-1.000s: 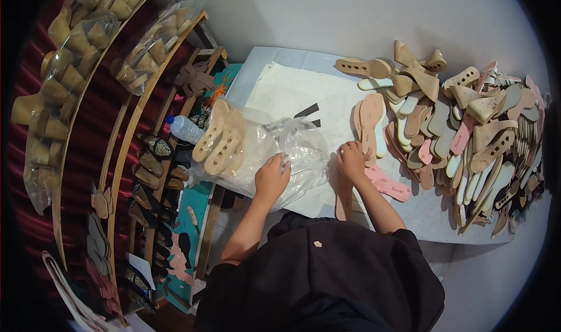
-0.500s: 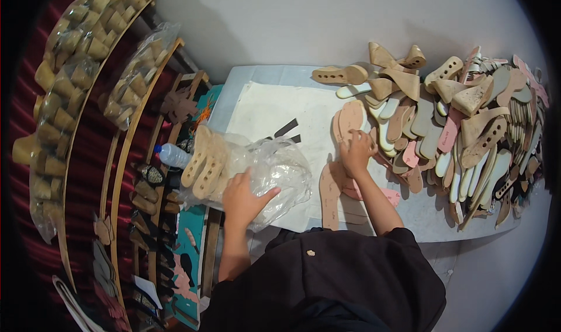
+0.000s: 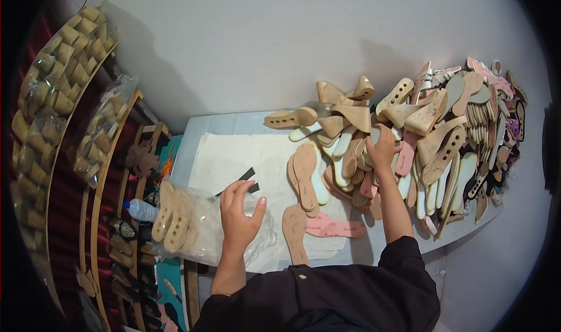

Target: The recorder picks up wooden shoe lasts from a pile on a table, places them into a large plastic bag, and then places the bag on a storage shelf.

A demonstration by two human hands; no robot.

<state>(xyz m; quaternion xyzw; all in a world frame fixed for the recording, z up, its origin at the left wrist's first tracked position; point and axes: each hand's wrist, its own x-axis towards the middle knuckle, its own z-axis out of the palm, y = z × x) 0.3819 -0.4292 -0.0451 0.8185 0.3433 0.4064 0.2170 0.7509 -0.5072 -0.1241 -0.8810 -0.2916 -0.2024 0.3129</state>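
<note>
My left hand [image 3: 241,215] hovers above a crumpled clear plastic bag [image 3: 204,215], its fingers and thumb spread with nothing between them. Pale wedge soles with round holes [image 3: 173,221] stick out of the bag's left end. Over on the right, my right hand [image 3: 383,149] is at the pile of shoe parts, fingers curved and apart around a grey insole [image 3: 374,135]; whether it touches that insole I cannot make out. Left of this hand lie tan insoles [image 3: 305,171], with a single tan insole [image 3: 294,232] and a pink marked piece [image 3: 336,227] nearer me.
Wedge heels [image 3: 345,116], insoles and sole parts heap up across the table's right side. Two dark strips [image 3: 242,180] lie on a white sheet [image 3: 213,154]. At left stand a water bottle [image 3: 142,210] and shelves holding bagged heels [image 3: 76,57]. A wall rises behind.
My right hand has left the tan insoles and moved right and farther away into the pile. My left hand has come off the plastic bag. The whole view has shifted.
</note>
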